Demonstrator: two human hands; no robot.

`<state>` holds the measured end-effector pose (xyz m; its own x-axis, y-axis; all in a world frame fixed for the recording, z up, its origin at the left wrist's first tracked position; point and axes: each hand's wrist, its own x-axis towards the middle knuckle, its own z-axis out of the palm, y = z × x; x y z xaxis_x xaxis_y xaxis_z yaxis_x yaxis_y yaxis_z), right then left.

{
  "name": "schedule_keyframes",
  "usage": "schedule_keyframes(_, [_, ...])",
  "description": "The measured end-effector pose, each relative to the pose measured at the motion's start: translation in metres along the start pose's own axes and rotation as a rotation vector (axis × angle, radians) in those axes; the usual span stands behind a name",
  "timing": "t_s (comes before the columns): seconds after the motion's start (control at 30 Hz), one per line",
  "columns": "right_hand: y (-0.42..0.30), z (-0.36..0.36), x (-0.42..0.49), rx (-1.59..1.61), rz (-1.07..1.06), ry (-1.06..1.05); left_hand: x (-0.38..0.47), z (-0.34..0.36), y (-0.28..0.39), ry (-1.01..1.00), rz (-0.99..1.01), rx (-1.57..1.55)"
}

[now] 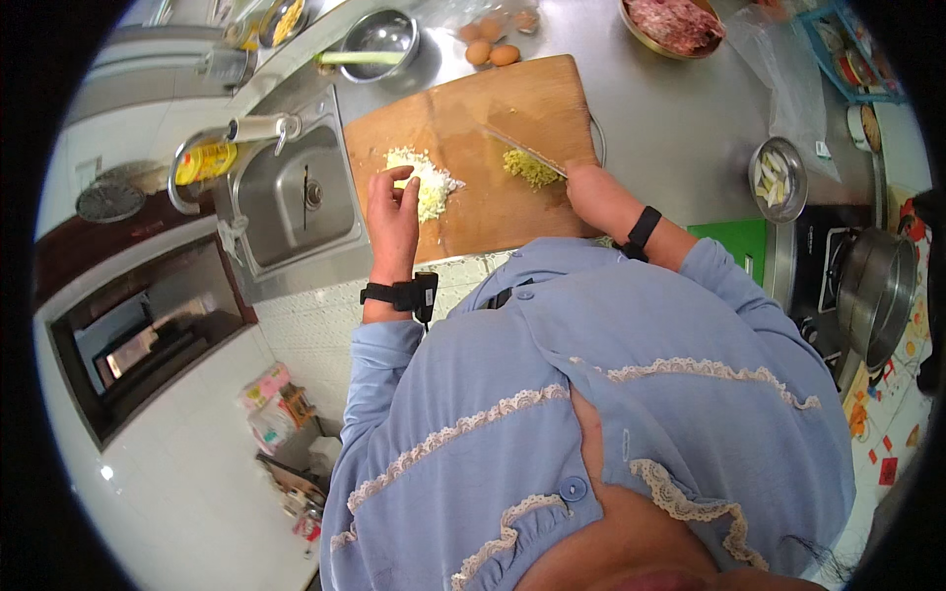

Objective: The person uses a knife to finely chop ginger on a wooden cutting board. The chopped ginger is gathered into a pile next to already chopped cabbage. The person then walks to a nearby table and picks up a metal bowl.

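On a wooden cutting board (473, 221) lie two heaps of chopped food. My right hand (600, 198) grips a knife (526, 151), whose blade slants over the board beside a small heap of finely chopped yellowish food (529, 168). My left hand (394, 214) is over the board's left side, fingers apart and bent, with nothing seen in it. Right next to its fingertips is a larger heap of chopped white and pale-yellow food (432, 193). The knife's handle is hidden in my right hand.
Left of the board is a steel sink (270, 214) with a faucet. Behind it stand a metal bowl (378, 66) with a green stalk across it and several eggs (504, 55). A bowl of raw ground meat (674, 26), a bowl of pale pieces (776, 181) and a stove pan (876, 299) are right.
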<state>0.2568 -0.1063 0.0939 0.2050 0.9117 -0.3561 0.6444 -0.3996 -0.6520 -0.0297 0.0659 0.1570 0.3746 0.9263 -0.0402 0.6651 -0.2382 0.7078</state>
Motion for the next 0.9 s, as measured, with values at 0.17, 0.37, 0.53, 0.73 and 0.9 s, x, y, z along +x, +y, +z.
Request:
schedule_keyframes(0.17, [0.004,0.005,-0.010,-0.037,0.047,0.097,-0.036,-0.007,-0.034,0.016,0.014,-0.057])
schedule_keyframes(0.37, [0.008,0.017,-0.019,-0.127,0.151,0.296,-0.063,-0.018,-0.069,-0.059,0.121,-0.042])
schedule_keyframes(0.53, [-0.010,0.014,0.006,-0.277,0.111,0.357,-0.081,-0.038,-0.103,-0.110,-0.049,-0.134])
schedule_keyframes(0.73, [-0.026,0.013,0.008,-0.359,0.013,0.262,-0.088,-0.050,-0.135,-0.070,-0.045,-0.097])
schedule_keyframes(0.9, [-0.022,0.022,-0.023,-0.297,-0.005,0.300,-0.085,-0.049,-0.144,-0.112,0.027,-0.089])
